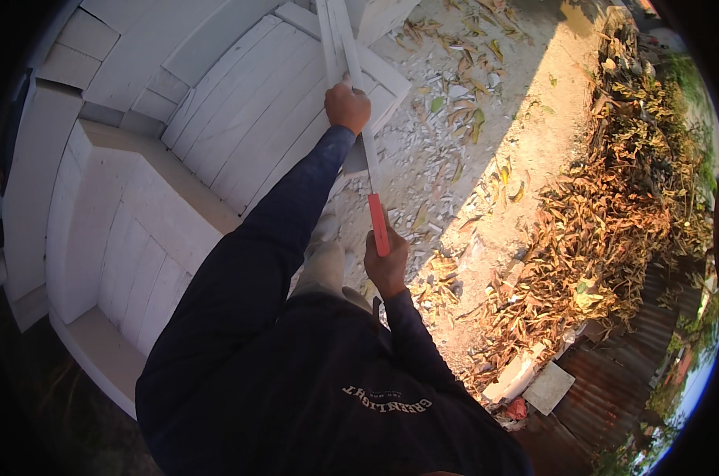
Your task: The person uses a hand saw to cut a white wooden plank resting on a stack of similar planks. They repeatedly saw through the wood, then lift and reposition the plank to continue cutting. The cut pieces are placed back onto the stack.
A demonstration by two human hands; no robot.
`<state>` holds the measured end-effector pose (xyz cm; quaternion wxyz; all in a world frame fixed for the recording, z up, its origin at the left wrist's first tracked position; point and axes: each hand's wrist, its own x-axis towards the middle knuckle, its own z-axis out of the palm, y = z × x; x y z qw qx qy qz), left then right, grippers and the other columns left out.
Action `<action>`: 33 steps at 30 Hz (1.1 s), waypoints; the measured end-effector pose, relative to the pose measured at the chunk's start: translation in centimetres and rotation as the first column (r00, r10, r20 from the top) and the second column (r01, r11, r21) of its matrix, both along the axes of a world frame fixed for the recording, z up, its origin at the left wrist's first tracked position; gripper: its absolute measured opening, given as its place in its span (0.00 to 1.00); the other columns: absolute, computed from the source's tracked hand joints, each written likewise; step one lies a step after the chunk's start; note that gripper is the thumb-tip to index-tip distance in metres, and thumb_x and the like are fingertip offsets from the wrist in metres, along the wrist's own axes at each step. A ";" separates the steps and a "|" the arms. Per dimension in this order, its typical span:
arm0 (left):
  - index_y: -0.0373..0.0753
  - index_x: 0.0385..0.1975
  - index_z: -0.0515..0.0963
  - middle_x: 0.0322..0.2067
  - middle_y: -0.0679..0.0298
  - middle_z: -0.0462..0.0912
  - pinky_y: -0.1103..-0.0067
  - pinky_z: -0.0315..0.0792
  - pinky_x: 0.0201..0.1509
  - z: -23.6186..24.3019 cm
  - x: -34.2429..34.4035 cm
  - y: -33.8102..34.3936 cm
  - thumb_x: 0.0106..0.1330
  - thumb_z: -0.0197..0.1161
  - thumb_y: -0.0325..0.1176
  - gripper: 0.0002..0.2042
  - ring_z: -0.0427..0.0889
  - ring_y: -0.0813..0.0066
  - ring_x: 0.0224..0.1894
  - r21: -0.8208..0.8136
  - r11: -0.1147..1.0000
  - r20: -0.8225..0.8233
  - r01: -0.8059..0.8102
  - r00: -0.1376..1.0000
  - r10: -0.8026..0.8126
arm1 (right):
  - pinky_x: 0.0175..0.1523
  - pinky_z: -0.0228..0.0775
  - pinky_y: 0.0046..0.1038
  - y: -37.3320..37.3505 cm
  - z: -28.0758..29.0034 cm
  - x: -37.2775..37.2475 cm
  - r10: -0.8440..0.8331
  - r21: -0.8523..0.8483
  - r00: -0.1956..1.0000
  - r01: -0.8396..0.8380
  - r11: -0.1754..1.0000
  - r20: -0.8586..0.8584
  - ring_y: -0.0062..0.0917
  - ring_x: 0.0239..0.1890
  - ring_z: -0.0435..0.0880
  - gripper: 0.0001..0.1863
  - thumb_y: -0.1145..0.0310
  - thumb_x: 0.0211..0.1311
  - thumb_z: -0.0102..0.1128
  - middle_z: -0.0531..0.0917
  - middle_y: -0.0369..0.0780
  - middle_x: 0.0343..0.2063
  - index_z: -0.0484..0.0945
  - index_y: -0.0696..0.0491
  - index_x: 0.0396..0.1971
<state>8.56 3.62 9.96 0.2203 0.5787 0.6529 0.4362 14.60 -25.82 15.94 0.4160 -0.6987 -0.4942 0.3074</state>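
Observation:
My right hand is wrapped round the red handle of a hand saw, low in the middle of the view. The saw's thin pale blade runs up from the handle toward my left hand. Further up, my left hand is closed on a long narrow white block, which points away from me. Where the blade passes beside that hand, the contact between blade and block is hard to make out. Beneath and left of the block lie flat white blocks laid side by side.
More white blocks are stacked at left. White chips and dry leaves litter the ground. A heap of brown leaves lies at right, above a rusty corrugated sheet. A pale square slab rests near the sheet.

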 end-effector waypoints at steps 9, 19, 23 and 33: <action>0.27 0.33 0.85 0.33 0.37 0.86 0.56 0.81 0.49 1.3 -0.8 3.9 0.57 0.67 0.32 0.12 0.87 0.38 0.40 -0.140 0.990 -0.112 0.009 0.993 -0.025 | 0.33 0.75 0.42 0.8 0.1 0.3 0.083 -0.024 0.993 -0.082 0.996 0.089 0.54 0.30 0.84 0.31 0.78 0.62 0.53 0.81 0.57 0.24 0.70 0.60 0.68; 0.30 0.30 0.84 0.37 0.41 0.87 0.59 0.83 0.48 2.0 -0.6 2.8 0.55 0.70 0.33 0.11 0.88 0.42 0.42 -0.228 0.974 -0.128 -0.009 0.992 -0.021 | 0.30 0.72 0.35 -0.1 1.2 0.0 0.061 -0.042 0.994 -0.057 0.998 0.092 0.46 0.22 0.82 0.25 0.76 0.64 0.55 0.77 0.55 0.20 0.75 0.64 0.62; 0.29 0.28 0.83 0.35 0.39 0.87 0.60 0.83 0.47 2.8 0.1 2.7 0.56 0.69 0.32 0.10 0.88 0.41 0.41 -0.215 0.976 -0.144 -0.040 0.990 0.008 | 0.31 0.73 0.36 0.1 1.9 0.5 0.058 -0.004 0.995 -0.058 0.998 0.078 0.48 0.24 0.83 0.25 0.77 0.64 0.54 0.77 0.57 0.21 0.75 0.65 0.62; 0.28 0.36 0.84 0.38 0.40 0.88 0.61 0.83 0.51 2.7 -0.8 4.5 0.54 0.71 0.34 0.15 0.89 0.43 0.44 -0.208 0.978 -0.137 0.032 0.989 -0.061 | 0.33 0.75 0.41 0.9 4.1 1.6 0.144 -0.016 0.983 -0.143 0.990 0.115 0.53 0.29 0.85 0.29 0.81 0.59 0.52 0.80 0.58 0.23 0.73 0.65 0.63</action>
